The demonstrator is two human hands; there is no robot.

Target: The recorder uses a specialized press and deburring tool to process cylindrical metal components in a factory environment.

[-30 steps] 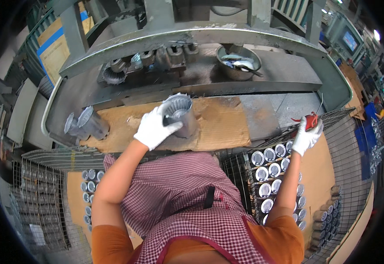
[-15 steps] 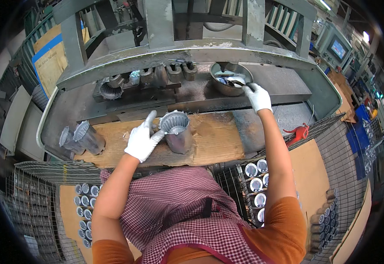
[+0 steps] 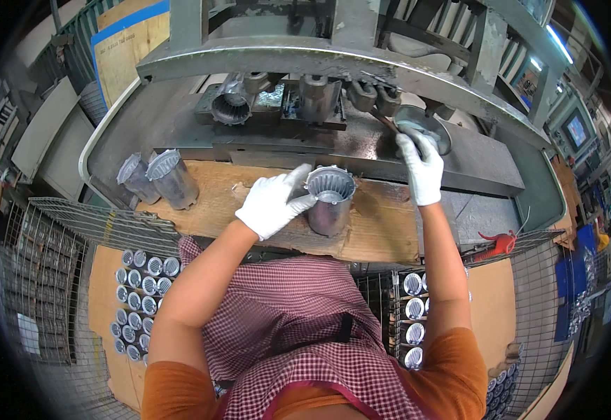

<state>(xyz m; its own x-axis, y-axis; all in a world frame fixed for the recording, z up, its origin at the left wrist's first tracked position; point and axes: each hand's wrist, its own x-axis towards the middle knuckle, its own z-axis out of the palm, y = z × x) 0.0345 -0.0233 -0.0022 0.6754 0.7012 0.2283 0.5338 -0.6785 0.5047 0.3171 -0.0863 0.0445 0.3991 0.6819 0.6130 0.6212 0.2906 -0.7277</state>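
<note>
On the wooden board stands a grey ribbed metal cup casting (image 3: 330, 210), upright with its toothed rim facing up. My left hand (image 3: 272, 203), in a white glove, is at its left side with thumb and fingers apart; the thumb tip meets or nearly meets the wall. My gloved right hand (image 3: 421, 166) is raised in front of the metal bowl (image 3: 440, 133), its fingers closed on a slim brown stick-like tool (image 3: 385, 122). That tool points up and left; its far end is hard to make out. Two similar castings (image 3: 172, 180) stand together at the board's left end.
Behind the board sits a machine bed with a casting on a fixture (image 3: 232, 105), below a heavy grey crossbeam (image 3: 284, 61). A red-handled tool (image 3: 498, 245) lies at the right. Wire baskets hold rows of round metal parts (image 3: 135, 301) on both sides of me.
My right hand has drawn back from the bowl's rim and now shows the stick-like tool. The view has shifted, so the scene sits differently. My left hand stays beside the casting.
</note>
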